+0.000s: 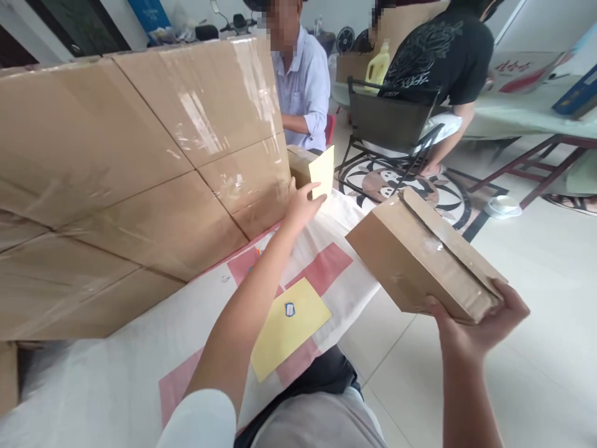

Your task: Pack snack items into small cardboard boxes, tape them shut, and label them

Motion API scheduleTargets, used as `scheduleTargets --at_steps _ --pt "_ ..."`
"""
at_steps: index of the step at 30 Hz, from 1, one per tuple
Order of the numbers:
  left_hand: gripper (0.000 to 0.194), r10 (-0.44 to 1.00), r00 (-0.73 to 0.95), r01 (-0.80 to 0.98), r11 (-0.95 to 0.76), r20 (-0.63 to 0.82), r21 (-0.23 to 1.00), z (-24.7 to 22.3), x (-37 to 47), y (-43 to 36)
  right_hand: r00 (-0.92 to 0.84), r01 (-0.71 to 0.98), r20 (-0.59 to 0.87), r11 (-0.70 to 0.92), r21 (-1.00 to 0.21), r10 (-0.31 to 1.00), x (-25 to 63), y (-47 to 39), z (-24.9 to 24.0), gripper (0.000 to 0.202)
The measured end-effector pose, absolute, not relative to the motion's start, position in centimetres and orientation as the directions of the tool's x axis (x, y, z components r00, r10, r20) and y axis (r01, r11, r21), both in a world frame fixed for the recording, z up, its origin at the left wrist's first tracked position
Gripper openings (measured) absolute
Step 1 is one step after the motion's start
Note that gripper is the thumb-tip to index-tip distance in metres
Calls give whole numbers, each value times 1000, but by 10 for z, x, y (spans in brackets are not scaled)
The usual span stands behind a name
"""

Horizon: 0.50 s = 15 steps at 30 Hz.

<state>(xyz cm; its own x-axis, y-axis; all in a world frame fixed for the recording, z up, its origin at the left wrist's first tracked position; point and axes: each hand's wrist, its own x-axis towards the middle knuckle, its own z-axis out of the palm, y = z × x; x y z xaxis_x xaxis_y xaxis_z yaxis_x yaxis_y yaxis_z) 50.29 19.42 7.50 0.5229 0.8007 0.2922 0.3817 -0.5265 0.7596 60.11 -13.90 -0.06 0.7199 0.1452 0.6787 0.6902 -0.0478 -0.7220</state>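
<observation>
My left hand reaches to the far end of the table and pinches a yellow sheet of paper between thumb and fingers, holding it upright. On the right, my right hand grips a small brown cardboard box by its near end, tilted, in the air beyond the table edge. A second yellow sheet lies flat on the tablecloth close to me. On it rests a small blue-and-white item, too small to name.
Large taped cardboard boxes form a wall along the table's left side. The white and pink tablecloth covers the table. One person sits behind the boxes; another bends forward in a folding chair. A white bowl stands on the floor.
</observation>
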Motion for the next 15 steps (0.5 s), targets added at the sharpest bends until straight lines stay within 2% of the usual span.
scheduleTargets --at_steps 3,7,10,12,15 --pt "26 833 482 398 -483 270 779 79 546 228 746 664 657 -44 -747 106 606 -151 -13 93" --pt "25 794 454 264 -552 403 791 76 529 208 806 590 582 -62 -805 110 609 -162 -28 95" --pt "27 765 383 172 -610 518 774 67 459 164 823 562 546 -77 -824 158 611 -164 -35 96" --pt "25 768 291 171 -628 570 759 59 395 132 814 569 546 -81 -819 199 614 -158 -38 97" --pt "20 755 108 370 -634 647 679 44 297 89 792 589 544 -111 -800 277 625 -135 -38 99"
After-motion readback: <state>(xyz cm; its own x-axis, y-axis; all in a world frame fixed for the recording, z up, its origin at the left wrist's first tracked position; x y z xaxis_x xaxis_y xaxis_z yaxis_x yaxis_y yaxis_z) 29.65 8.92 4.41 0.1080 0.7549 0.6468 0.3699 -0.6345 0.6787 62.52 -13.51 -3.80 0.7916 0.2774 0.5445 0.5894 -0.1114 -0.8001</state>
